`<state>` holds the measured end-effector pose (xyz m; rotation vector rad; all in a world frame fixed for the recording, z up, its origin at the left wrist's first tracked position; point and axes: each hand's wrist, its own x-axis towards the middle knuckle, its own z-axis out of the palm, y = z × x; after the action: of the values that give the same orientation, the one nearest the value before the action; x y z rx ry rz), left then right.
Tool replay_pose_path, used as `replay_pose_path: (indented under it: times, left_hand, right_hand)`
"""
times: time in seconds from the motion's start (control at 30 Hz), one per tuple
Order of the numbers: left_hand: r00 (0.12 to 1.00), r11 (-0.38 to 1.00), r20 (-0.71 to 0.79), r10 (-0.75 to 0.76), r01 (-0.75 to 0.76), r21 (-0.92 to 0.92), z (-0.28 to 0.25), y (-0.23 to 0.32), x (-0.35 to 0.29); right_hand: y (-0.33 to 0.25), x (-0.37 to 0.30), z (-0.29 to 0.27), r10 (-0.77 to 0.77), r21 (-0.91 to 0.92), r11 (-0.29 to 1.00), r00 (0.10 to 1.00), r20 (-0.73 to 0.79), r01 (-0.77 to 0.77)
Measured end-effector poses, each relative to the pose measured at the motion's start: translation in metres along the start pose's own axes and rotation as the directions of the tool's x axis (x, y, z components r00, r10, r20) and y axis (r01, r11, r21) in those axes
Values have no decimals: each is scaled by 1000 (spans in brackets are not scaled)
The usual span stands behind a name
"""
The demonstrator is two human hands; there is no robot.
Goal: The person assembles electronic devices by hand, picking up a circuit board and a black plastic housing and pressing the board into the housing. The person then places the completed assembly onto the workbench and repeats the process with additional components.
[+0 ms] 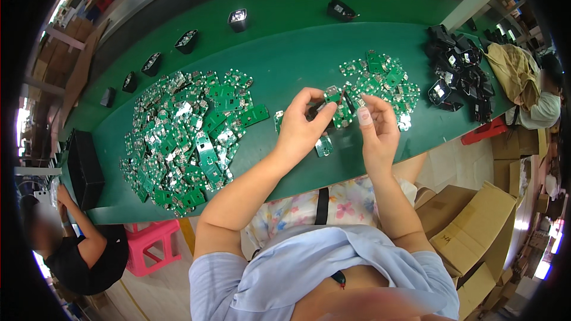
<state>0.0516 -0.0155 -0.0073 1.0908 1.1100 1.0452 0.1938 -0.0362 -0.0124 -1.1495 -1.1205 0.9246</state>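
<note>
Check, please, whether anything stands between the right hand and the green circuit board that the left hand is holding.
Nothing visible stands between the right hand and the green circuit board in the left hand. The loose boards at right lie beyond and beside that right hand. Whether it touches the board is unclear.

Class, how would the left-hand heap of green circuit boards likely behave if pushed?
The heap would probably spread rather than slide as one, since its boards overlap loosely. Each board looks flat and thin, so likely stiff and light. Raised metal parts might snag neighbours.
</note>
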Motion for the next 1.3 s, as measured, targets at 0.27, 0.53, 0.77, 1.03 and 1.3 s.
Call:
replay_pose_path:
  times: [0.27,0.53,0.77,1.03,1.3]
  left_hand:
    - [960,940,9,280,-276,202,3,-6,-1]
    - [917,892,-36,396,-376,251,4,-7,-2]
    - [962,950,-85,260,-239,204,4,3,-8]
    - [821,720,26,570,-514,466,5,-1,-3]
    - [783,652,80,617,-566,505,3,-5,0]
  right_hand:
    - [-4,16,9,-145,-150,977,989,38,149]
    - [11,14,12,-118,-52,992,993,-8,117]
    - [3,11,5,-488,-489,725,863,131,485]
    - [-20,22,-5,-566,-655,304,684,460,692]
    - [-27,24,-11,-478,-643,305,697,535,702]
